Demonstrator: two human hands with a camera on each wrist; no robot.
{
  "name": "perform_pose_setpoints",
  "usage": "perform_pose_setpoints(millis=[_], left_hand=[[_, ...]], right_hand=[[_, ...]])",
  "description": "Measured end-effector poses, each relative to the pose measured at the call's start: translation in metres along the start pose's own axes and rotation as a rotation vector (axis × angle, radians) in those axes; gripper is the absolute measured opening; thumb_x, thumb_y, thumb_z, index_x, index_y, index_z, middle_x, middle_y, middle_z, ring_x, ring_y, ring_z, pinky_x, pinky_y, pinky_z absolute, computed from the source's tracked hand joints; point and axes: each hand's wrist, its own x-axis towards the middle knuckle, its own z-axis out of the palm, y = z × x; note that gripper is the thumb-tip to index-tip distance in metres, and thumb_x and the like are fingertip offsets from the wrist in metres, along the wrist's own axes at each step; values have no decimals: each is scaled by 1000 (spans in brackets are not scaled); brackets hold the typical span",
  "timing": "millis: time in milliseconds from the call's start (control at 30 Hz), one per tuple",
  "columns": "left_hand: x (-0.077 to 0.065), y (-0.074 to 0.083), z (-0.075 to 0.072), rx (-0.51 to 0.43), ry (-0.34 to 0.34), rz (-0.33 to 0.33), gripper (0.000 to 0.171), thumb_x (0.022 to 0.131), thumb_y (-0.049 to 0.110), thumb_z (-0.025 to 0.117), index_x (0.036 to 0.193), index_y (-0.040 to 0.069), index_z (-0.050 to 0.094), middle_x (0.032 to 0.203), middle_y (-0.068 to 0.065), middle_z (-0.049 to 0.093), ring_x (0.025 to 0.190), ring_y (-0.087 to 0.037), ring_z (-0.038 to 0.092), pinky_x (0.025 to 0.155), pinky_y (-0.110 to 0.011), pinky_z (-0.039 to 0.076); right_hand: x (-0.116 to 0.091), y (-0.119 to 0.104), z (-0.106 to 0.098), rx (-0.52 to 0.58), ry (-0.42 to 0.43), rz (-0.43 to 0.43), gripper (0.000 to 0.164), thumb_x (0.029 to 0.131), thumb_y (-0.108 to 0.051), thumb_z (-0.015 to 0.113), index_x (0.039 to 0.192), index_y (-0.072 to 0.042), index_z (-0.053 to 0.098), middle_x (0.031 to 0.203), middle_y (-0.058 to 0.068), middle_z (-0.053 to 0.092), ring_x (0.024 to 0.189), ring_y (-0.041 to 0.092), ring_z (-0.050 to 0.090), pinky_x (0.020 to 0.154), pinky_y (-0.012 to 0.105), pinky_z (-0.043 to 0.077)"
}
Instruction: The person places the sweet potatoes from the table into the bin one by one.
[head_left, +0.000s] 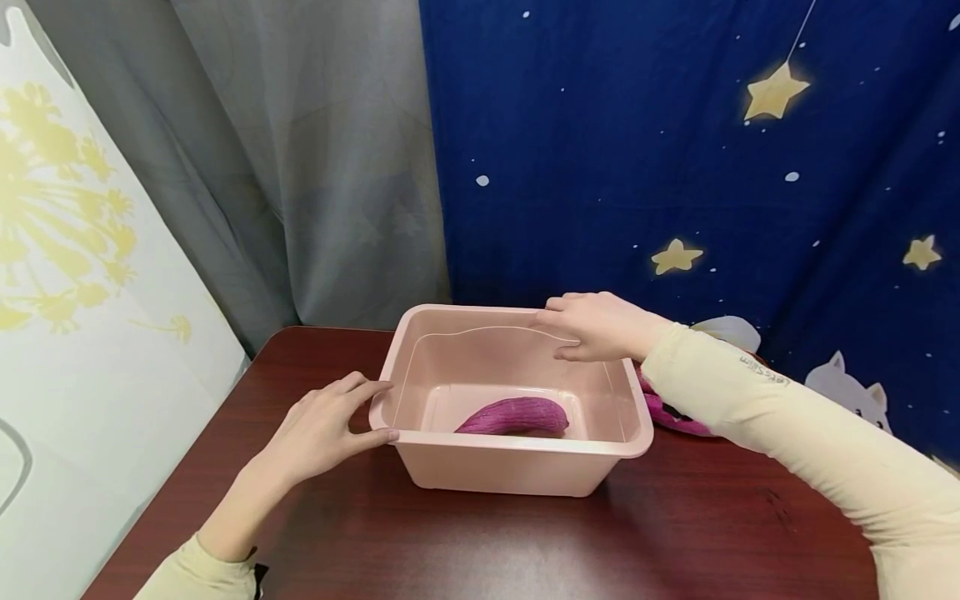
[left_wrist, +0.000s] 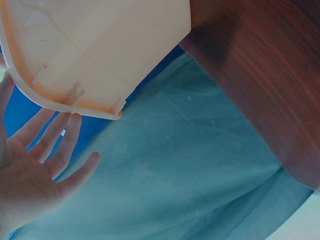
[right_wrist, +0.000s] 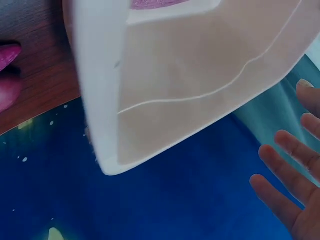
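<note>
A pink plastic basin (head_left: 510, 467) stands on the table, with a purple sweet potato (head_left: 517, 414) lying on its floor. At the basin's left end is my left hand (head_left: 318, 429), its thumb at the front corner and its fingers at the left rim. The left wrist view shows these fingers (left_wrist: 52, 137) fairly straight, tips right at the underside of the rim. My right hand (head_left: 600, 325) is over the back right part of the basin, holding nothing. Its fingers (right_wrist: 287, 172) are extended and spread beside the far rim in the right wrist view.
More magenta-purple pieces (head_left: 678, 418) lie right of the basin, partly hidden by the right sleeve (head_left: 787, 425). The dark red wooden table (head_left: 480, 550) ends at a grey curtain (head_left: 360, 167) and a blue star-patterned curtain (head_left: 600, 150). A white panel (head_left: 97, 358) stands along the left.
</note>
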Motion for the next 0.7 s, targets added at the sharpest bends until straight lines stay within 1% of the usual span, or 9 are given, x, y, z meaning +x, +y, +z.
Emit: perform_pose_setpoints(millis=[200, 467, 700], left_hand=[[0, 0, 0, 3, 2, 1, 57, 71, 53, 64, 114, 15, 59, 88, 7, 50, 68, -7, 48, 59, -32, 37], [0, -1, 1, 1, 5, -1, 57, 71, 53, 64, 114, 15, 59, 88, 8, 50, 66, -7, 47, 55, -28, 37], [0, -1, 1, 0, 4, -3, 58, 71, 55, 63, 113, 16, 59, 88, 8, 49, 65, -6, 46, 53, -28, 36]], right_hand=[[-16, 6, -4, -1, 37, 23, 45, 76, -28, 68, 117, -14, 55, 100, 4, 55, 90, 21, 54, 70, 38, 46], [-39, 10, -8, -30, 67, 52, 44, 76, -29, 68, 114, -11, 56, 96, 4, 55, 87, 20, 54, 67, 39, 46], [-59, 13, -8, -44, 112, 65, 41, 75, -28, 69, 112, -14, 58, 89, -1, 53, 76, 14, 50, 59, 35, 44]])
